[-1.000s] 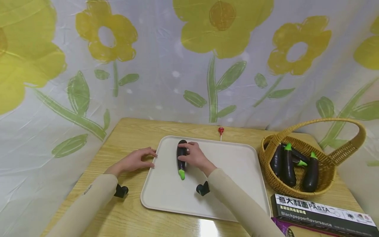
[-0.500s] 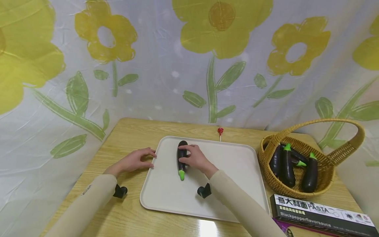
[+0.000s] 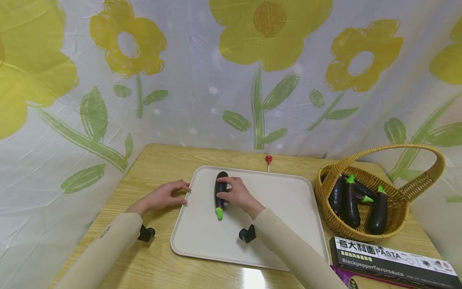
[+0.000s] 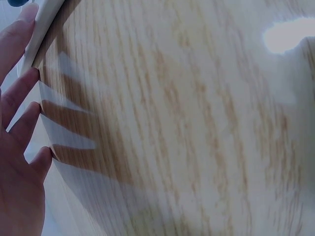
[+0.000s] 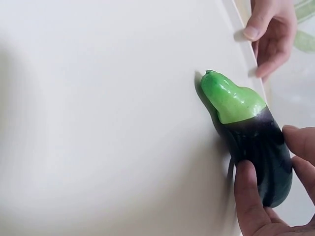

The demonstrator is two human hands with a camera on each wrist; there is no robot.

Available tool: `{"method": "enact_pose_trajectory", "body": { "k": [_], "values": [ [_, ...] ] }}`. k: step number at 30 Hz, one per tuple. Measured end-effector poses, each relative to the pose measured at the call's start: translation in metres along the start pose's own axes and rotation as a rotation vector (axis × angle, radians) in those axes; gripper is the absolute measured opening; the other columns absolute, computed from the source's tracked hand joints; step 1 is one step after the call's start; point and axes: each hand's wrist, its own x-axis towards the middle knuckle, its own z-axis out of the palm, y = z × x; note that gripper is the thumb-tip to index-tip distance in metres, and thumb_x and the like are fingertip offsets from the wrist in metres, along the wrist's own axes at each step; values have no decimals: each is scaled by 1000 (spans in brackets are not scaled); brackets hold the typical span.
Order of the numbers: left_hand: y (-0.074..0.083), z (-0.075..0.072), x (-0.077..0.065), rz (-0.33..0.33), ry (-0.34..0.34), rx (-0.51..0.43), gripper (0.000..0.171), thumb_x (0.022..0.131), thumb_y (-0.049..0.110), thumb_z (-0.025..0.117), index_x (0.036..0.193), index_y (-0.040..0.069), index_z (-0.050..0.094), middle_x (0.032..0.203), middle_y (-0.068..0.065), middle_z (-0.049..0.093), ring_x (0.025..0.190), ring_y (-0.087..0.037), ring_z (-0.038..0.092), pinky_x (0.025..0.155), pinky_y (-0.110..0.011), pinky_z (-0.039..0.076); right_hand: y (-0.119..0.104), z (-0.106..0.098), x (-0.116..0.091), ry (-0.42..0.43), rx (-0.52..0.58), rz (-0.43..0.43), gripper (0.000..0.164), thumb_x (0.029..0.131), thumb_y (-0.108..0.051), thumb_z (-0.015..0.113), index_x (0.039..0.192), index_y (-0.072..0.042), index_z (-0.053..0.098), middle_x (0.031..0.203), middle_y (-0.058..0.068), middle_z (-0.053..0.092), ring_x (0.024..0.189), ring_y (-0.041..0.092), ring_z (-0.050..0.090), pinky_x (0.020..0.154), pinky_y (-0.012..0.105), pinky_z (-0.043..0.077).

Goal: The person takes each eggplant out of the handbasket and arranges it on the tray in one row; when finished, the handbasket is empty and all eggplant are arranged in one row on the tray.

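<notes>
A dark purple eggplant (image 3: 219,204) with a bright green stem end lies lengthwise on the white tray (image 3: 202,241), toward its left side. My right hand (image 3: 239,194) holds the eggplant from the right, thumb on one side and fingers across it. In the right wrist view the eggplant (image 5: 261,142) sits between thumb and fingers, its green end free. At the tray's left rim rests my left hand (image 3: 167,195), with thumb and fingers spread and nothing held. The left wrist view shows that left hand (image 4: 19,147) with fingertips on the table by the tray edge.
A wicker basket (image 3: 400,218) with a tall handle stands right of the tray, with several eggplants (image 3: 351,202) inside. A black pasta box (image 3: 393,263) lies in front of it, over a purple packet (image 3: 343,275). Behind the tray is a red lollipop (image 3: 268,159).
The green end of the eggplant has shifted slightly left on the tray, with my right hand still on it. My left hand stays at the tray's left rim.
</notes>
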Motion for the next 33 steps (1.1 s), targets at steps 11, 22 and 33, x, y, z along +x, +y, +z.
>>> {"method": "enact_pose_trajectory", "body": {
  "k": [11, 22, 33],
  "values": [
    [0, 0, 0, 5, -3, -4, 41, 87, 32, 76, 121, 13, 65, 140, -15, 53, 143, -44, 24, 113, -59, 22, -1, -2, -3, 5, 15, 4, 42, 90, -16, 71, 132, -15, 61, 147, 23, 30, 106, 28, 58, 75, 31, 53],
    [0, -1, 0, -9, -5, 0, 42, 87, 33, 75, 122, 13, 65, 141, -14, 52, 143, -44, 23, 113, -60, 21, 2, -9, -6, 18, 68, 19, 45, 89, -15, 72, 133, -15, 61, 148, 24, 29, 108, 29, 61, 71, 29, 55],
    [-1, 0, 0, 10, 4, -5, 40, 87, 31, 75, 122, 14, 65, 141, -16, 52, 142, -45, 24, 113, -60, 22, 7, -21, -25, -6, 58, -30, 50, 90, -25, 72, 137, -18, 56, 147, 17, 36, 117, 32, 57, 90, 40, 52]
  ]
}}
